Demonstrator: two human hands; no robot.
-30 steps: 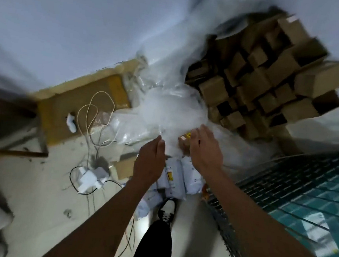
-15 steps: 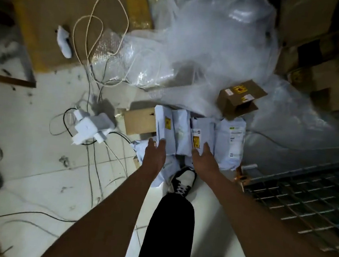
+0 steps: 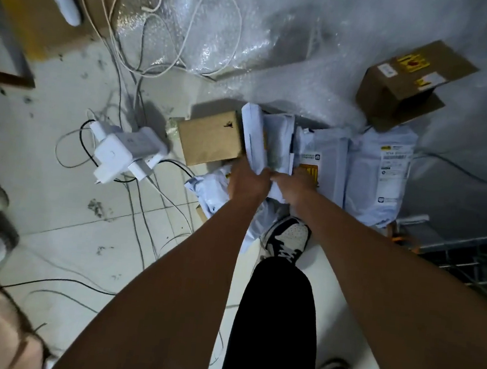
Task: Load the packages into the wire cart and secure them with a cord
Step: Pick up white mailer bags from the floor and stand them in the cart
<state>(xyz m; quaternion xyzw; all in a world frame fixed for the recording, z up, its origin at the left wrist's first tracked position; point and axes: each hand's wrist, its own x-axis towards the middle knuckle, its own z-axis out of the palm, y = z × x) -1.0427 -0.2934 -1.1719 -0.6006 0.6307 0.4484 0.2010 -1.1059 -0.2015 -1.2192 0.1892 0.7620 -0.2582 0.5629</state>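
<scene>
On the tiled floor (image 3: 56,196), two hands (image 3: 248,182) grip white mailers (image 3: 270,145).

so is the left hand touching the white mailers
Touching. The head view shows the left hand with fingers curled round the near end of the upright white mailers.

Seen from above, a person's left hand (image 3: 248,182) and right hand (image 3: 294,186) both grip white mailer bags (image 3: 266,140) standing on a tiled floor (image 3: 56,196), beside a small cardboard box (image 3: 210,141), a tangled white power strip (image 3: 123,152) and bubble wrap (image 3: 250,36).
</scene>
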